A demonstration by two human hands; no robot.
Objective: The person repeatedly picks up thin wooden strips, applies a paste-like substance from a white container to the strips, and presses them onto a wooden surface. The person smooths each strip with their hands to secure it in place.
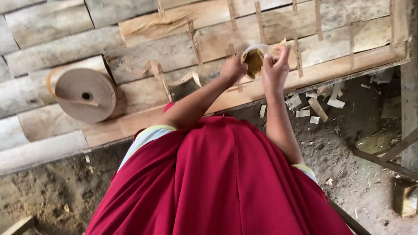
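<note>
Both hands are up over the wooden surface [357,61], close together. The left hand [233,69] and the right hand [275,67] each grip one side of a small roll of tape [254,61]. The fingers are closed around it. The small roll is light brown, and it sits right between the two hands, held just above the wood sheets.

Far off to the left of the hands lies a big roll of tape [85,93]. It rests flat on the surface, and a loose end curls around it. Between the big roll and the left hand, some curly tape pieces [152,69] lie on the wood. Thin strips of tape [297,48] run up and down across the sheets, just past the right hand.

Below the right hand, past the edge of the surface, small wood scraps [313,106] lie on the dirt floor [339,169]. The person wears a red cloth [217,182], which fills the space near the camera.
</note>
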